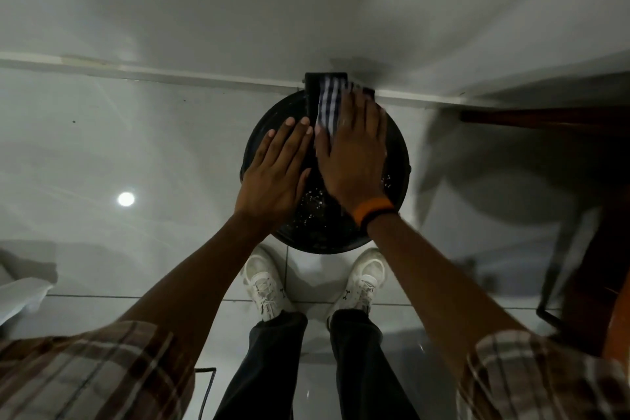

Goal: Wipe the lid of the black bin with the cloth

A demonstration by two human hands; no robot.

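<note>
A flat, spread right hand presses a blue-and-white striped cloth onto the round black bin lid (far edge, near the wall). The left hand lies open, fingers together, just beside it on the lid.

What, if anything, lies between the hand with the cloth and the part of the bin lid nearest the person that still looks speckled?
Nothing visible does. The right hand presses the striped cloth flat at the far side of the lid. The left hand rests on the lid's left part, beside the speckled patch, not across it.

The shiny white floor is holding the black bin by the far wall, two white shoes standing near it.
</note>
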